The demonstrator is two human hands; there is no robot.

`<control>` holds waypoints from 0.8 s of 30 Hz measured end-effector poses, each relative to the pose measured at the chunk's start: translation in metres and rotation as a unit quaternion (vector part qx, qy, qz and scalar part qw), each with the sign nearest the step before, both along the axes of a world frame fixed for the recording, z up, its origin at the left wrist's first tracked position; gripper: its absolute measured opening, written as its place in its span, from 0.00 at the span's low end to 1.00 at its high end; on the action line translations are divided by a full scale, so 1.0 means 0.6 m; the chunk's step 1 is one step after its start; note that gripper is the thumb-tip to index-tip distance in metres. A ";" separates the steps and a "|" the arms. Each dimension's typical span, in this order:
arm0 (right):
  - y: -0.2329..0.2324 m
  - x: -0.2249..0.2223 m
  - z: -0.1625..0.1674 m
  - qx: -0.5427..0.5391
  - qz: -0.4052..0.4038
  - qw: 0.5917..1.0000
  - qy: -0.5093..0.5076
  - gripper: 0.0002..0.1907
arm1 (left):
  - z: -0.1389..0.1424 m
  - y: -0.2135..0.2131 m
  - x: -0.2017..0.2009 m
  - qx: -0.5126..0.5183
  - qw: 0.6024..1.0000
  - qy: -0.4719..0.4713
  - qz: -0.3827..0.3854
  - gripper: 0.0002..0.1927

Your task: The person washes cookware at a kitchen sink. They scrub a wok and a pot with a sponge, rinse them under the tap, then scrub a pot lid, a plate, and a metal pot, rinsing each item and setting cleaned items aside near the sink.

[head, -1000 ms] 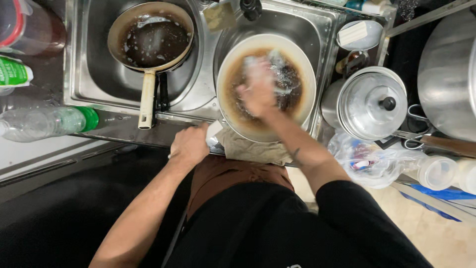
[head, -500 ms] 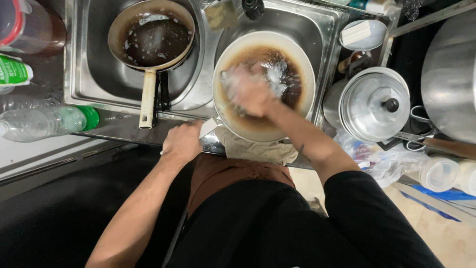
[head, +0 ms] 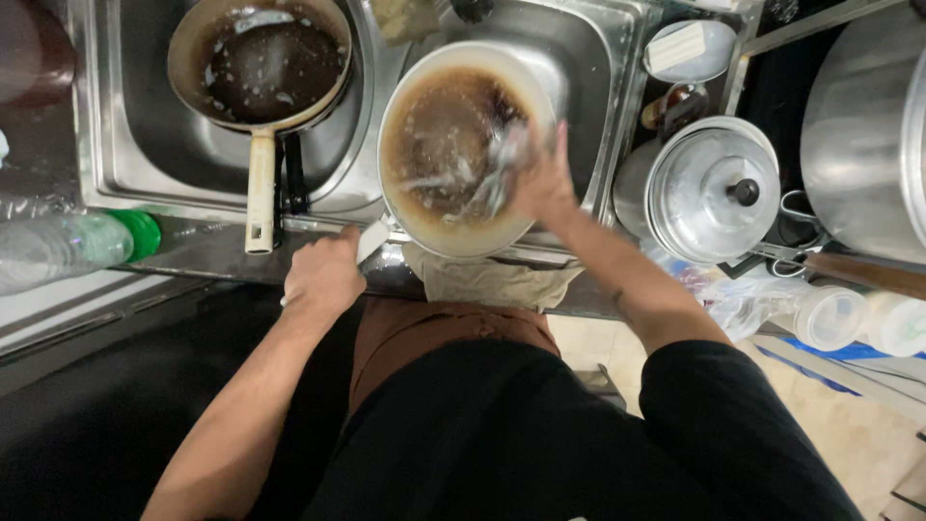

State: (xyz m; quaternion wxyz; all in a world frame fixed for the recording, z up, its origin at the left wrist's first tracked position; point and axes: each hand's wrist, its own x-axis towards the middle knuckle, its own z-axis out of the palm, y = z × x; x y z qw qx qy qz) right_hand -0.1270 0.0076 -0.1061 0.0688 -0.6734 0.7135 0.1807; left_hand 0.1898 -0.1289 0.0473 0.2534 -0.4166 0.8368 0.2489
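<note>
Our right hand (head: 542,183) gripped scrubber (head: 502,166), pressed inside pan (head: 463,150) in right sink basin (head: 579,58). Our left hand (head: 323,275) clamped pan handle at sink edge. Brown residue and suds covered pan: scrubbing midway, we judged. Second pan (head: 258,63) sat dirty, untouched, left basin.

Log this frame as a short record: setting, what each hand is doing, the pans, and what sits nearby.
setting: double steel sink, seen from above
left hand: closed on the handle of the pan in the right basin, at the sink's front edge
right hand: presses a scrubber inside the soapy pan
other pan: dirty frying pan in the left basin, untouched
nearby: lidded metal pot to the right, plastic bottle to the left, cloth draped over the front edge
</note>
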 end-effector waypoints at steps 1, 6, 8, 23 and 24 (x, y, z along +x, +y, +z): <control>-0.014 -0.014 0.000 -0.039 -0.008 0.998 0.046 0.28 | 0.001 0.000 0.001 -0.001 1.000 -0.001 -0.004 0.21; -0.013 0.031 0.004 0.107 -0.096 0.984 -0.104 0.29 | 0.006 -0.015 0.008 -0.021 1.000 0.016 0.013 0.20; 0.013 0.080 0.008 0.170 -0.088 0.947 -0.257 0.31 | 0.007 -0.020 0.014 -0.013 1.000 -0.003 0.015 0.19; -0.167 0.014 0.032 -0.015 0.007 0.999 0.052 0.28 | -0.007 -0.010 0.033 0.023 0.999 0.021 -0.007 0.14; -0.150 0.026 0.039 0.018 0.012 0.998 0.052 0.28 | -0.008 -0.010 0.035 0.017 0.999 0.029 -0.002 0.14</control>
